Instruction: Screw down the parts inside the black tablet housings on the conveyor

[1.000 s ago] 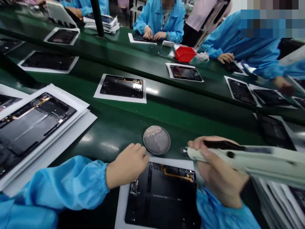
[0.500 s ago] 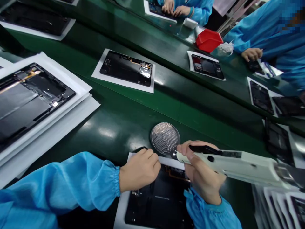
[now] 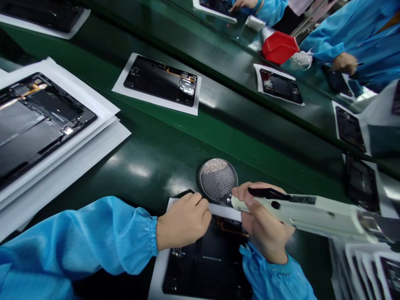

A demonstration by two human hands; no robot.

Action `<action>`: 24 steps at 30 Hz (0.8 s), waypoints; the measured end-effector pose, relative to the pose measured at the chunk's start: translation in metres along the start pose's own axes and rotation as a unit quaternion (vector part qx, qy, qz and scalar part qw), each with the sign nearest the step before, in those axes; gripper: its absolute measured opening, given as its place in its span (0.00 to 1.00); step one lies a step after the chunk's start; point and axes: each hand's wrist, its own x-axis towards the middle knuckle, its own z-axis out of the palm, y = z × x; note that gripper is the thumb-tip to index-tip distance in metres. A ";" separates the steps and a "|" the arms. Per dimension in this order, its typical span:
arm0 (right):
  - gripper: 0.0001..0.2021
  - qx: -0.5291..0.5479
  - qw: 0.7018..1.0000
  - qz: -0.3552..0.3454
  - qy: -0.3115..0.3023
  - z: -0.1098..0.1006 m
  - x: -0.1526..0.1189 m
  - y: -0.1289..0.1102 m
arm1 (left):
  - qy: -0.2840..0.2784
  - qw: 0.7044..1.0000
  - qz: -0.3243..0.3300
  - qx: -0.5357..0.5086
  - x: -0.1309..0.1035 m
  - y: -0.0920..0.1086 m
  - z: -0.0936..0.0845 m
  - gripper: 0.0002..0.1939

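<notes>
My right hand (image 3: 265,229) is wrapped round a pale electric screwdriver (image 3: 325,216) with a black lever. Its metal nose points left, at the near rim of a round dish of small screws (image 3: 218,179); the tip is hard to make out. My left hand (image 3: 184,221) is closed, knuckles up, over the top left part of an opened black tablet (image 3: 206,271). Whatever its fingers hold, if anything, is hidden. The tablet lies on a white sheet (image 3: 158,277) in front of me, partly covered by both hands.
At left lies a stack of white sheets (image 3: 106,125) with an opened tablet (image 3: 46,121) on top. Another tablet (image 3: 153,81) lies farther up the green bench (image 3: 150,137). Across it are a red bin (image 3: 279,47) and co-workers' hands. More sheeted tablets (image 3: 362,183) stand at right.
The view has shifted slightly, so the far tablets sit higher in the picture. Both my hands and the screwdriver keep nearly the same place. A co-worker's hand at the far right has moved.
</notes>
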 end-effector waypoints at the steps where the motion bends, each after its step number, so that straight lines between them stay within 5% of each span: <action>1: 0.09 0.002 1.000 -0.002 -0.004 0.000 0.000 0.001 | -0.002 1.000 0.000 0.000 0.000 0.000 0.000 0.05; 7: 0.10 0.006 1.000 -0.012 0.001 0.001 0.003 0.000 | -0.007 1.000 0.002 -0.006 -0.001 -0.002 0.001 0.02; 15: 0.14 0.059 0.996 -0.055 -0.036 -0.021 -0.018 -0.040 | -0.008 0.999 0.029 -0.038 0.008 -0.003 0.005 0.05; 24: 0.13 0.039 0.996 -0.062 -0.058 -0.015 -0.032 -0.021 | 0.003 0.999 0.048 -0.009 0.020 0.002 0.009 0.07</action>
